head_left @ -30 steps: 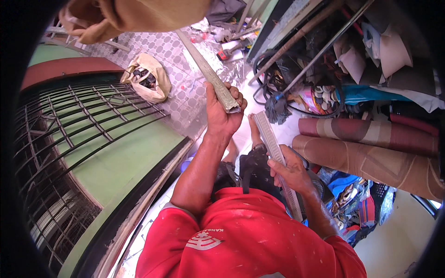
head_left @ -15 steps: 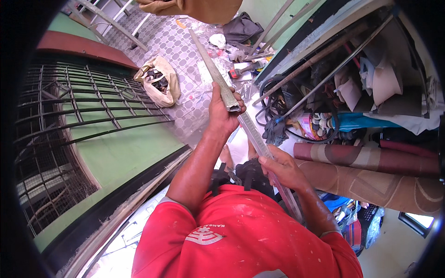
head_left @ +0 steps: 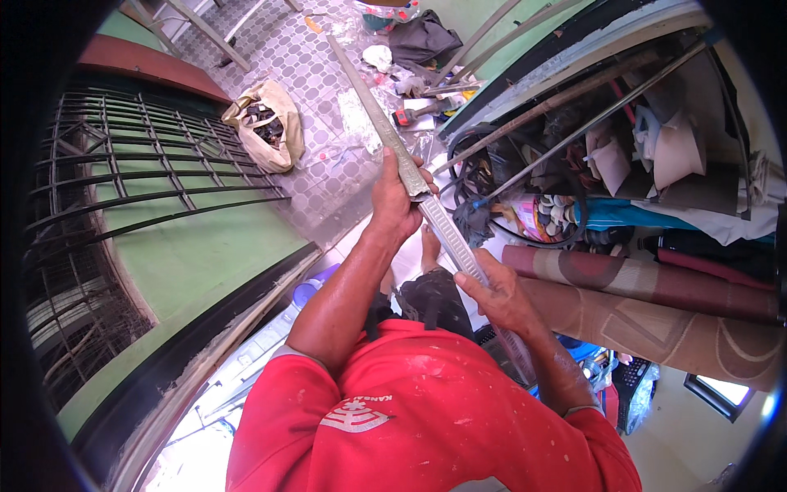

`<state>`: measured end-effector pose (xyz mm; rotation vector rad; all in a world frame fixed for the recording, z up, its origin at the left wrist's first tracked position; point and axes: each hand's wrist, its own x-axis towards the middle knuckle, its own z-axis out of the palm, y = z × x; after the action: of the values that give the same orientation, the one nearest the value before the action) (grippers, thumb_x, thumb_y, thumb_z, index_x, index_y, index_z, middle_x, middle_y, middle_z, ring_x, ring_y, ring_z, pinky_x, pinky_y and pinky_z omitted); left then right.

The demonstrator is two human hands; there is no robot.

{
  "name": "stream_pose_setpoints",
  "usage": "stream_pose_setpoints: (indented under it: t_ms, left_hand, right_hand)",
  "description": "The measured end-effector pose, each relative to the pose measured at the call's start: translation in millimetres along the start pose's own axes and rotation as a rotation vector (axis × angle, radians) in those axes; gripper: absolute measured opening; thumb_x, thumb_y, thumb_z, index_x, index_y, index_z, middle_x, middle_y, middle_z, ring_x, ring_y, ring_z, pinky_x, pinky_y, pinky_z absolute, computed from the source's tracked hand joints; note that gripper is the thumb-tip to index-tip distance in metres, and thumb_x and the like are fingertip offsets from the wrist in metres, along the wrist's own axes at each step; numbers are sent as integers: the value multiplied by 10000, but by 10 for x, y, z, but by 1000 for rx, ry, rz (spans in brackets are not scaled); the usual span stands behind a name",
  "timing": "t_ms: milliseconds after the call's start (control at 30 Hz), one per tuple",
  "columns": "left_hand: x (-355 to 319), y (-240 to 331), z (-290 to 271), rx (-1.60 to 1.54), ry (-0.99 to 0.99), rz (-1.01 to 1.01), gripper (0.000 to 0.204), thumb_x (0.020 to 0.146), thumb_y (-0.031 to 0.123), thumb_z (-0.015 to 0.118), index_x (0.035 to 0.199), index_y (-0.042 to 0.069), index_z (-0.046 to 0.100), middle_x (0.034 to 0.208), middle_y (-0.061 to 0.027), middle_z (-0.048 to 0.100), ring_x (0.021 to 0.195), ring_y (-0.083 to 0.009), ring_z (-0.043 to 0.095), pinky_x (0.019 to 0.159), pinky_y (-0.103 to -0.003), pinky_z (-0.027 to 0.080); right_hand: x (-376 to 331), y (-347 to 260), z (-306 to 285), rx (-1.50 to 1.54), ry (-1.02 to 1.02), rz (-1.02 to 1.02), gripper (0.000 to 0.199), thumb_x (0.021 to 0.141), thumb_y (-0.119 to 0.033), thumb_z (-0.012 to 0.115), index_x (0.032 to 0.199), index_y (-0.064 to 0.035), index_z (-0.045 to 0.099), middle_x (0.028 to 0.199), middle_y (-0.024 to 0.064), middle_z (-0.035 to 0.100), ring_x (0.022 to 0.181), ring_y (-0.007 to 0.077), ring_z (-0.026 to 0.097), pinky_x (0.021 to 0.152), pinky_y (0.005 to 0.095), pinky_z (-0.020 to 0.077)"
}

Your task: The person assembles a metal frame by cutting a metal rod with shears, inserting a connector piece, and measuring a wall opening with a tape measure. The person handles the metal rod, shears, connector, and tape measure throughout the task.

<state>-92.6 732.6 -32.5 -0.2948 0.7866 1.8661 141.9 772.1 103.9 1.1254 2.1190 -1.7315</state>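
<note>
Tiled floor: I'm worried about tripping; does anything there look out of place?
Yes: beyond the left hand, a red-ended tool and crumpled dark cloth lie amid loose plastic, scattered rather than stowed.

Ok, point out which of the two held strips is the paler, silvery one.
The silvery strip is in the right hand, ribbed and slanting back toward the red shirt; the other strip, in the left hand, is duller and greenish-grey.

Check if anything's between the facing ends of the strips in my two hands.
Nothing visible is. Your left hand holds the grey-green strip near its lower end, and the upper end of the pale ribbed strip in your right hand sits right by it; whether they touch, I can't tell.
</note>
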Motion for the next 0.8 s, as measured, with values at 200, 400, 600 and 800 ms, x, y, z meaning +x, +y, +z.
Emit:
stream_pose_setpoints:
  t_ms: [200, 400, 600, 800]
  left_hand:
    - [-67, -137, -12, 61, 42, -34, 668, 1180, 628, 435, 1212, -12, 624, 835, -141, 706, 689, -275, 732, 653, -436, 630]
    - [-39, -282, -306, 102, 32, -83, 543, 1197, 514, 478, 1226, -8, 622, 874, -146, 745, 724, -262, 764, 672, -432, 660]
    - [-5, -250, -547, 208, 106, -207, 360, 1162, 374, 612, 1140, 17, 660, 887, -138, 765, 742, -257, 782, 671, -417, 674]
    - [31, -232, -1028, 144, 227, -407, 472, 1117, 510, 652, 932, 77, 685, 796, -85, 683, 694, -254, 683, 696, -415, 630]
  right_hand:
    - [-81, 42, -39, -145, 47, -15, 388, 1082, -350, 725, 1277, -28, 632, 968, 277, 747, 879, 352, 777, 766, 502, 569]
    - [-210, 350, -7, -109, 66, 35, 404, 1087, -374, 714, 1291, -41, 612, 869, 261, 712, 809, 410, 748, 728, 522, 556]
    - [220, 1010, -27, -192, 126, 186, 428, 1066, -420, 717, 1228, -38, 613, 877, 259, 720, 818, 419, 758, 727, 535, 555]
    - [1595, 2070, 253, -263, 274, 212, 537, 1001, -490, 717, 1240, -9, 701, 1147, 329, 762, 1151, 529, 720, 952, 586, 563]
